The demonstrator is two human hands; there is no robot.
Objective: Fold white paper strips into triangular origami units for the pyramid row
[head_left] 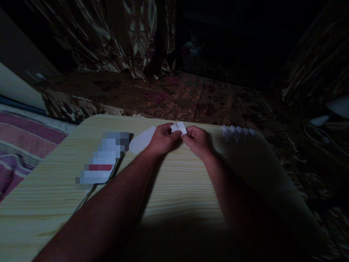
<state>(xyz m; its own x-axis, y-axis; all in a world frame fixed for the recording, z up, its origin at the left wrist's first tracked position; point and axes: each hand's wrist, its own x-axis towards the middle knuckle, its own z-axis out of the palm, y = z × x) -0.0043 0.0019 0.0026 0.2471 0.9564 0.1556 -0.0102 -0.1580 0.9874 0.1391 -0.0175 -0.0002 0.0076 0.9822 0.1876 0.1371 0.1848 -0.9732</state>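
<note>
Between my two hands is a small folded piece of white paper [180, 127], with creases and pointed flaps showing. My left hand [163, 140] grips its left side, the thumb pressed on its lower edge. My right hand [199, 142] pinches its lower right corner, fingers curled in; part of that corner is hidden by the fingertips. A flat white sheet of paper [142, 140] lies on the table beside my left hand, partly covered by it. To the right of my right hand, several small folded paper pieces [240, 131] stand in rows near the far edge.
The light wooden table [174, 203] spans the view under my arms. A blurred-out phone-like device [105, 160] lies at left with a cable running toward me. Behind are a patterned cloth-covered ledge [169, 94] and curtains [131, 36]. Striped bedding [24, 138] is at far left.
</note>
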